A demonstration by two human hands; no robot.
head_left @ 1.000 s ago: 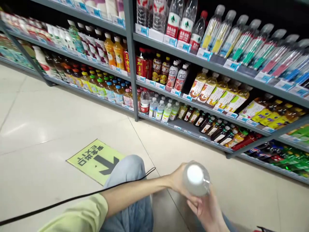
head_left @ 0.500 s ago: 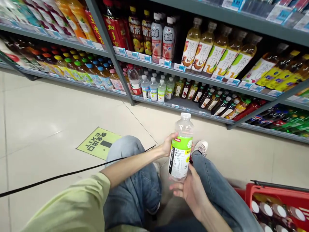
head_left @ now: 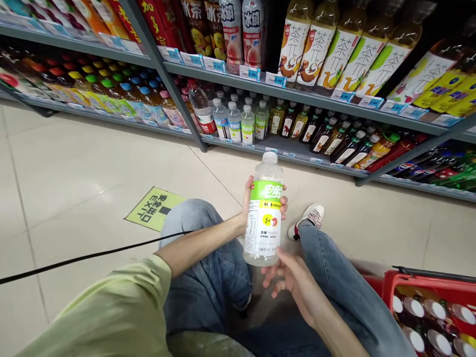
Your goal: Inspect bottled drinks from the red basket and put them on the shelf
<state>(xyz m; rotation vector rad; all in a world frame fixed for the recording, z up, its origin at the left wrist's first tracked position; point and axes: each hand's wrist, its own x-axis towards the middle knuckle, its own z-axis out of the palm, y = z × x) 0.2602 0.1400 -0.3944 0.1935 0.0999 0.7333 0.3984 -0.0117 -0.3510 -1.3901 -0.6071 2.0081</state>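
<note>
A clear drink bottle (head_left: 263,218) with a white cap and a green, yellow and white label is held up in front of my knees, nearly upright. My left hand (head_left: 247,201) is wrapped round its upper half from behind, the thumb side at the left and fingertips showing on the right edge. By the bottle's lower right corner is my right hand (head_left: 293,277), its fingers apart and curled loosely below the base. The right thumb tip appears to touch the label's lower edge; the bottle's weight seems to rest in my left hand.
Ahead stands a grey shelf (head_left: 238,74) with rows of bottled drinks, small bottles (head_left: 248,124) on its bottom level. A red basket (head_left: 388,292) with white-capped bottles is at lower right. A yellow exit sign (head_left: 148,208) and a black cable (head_left: 92,257) lie left.
The bottle has moved left and turned so its label front faces me. My left fingertips now show on its right edge. My right fingers have loosened, and the view has shifted closer to the shelf.
</note>
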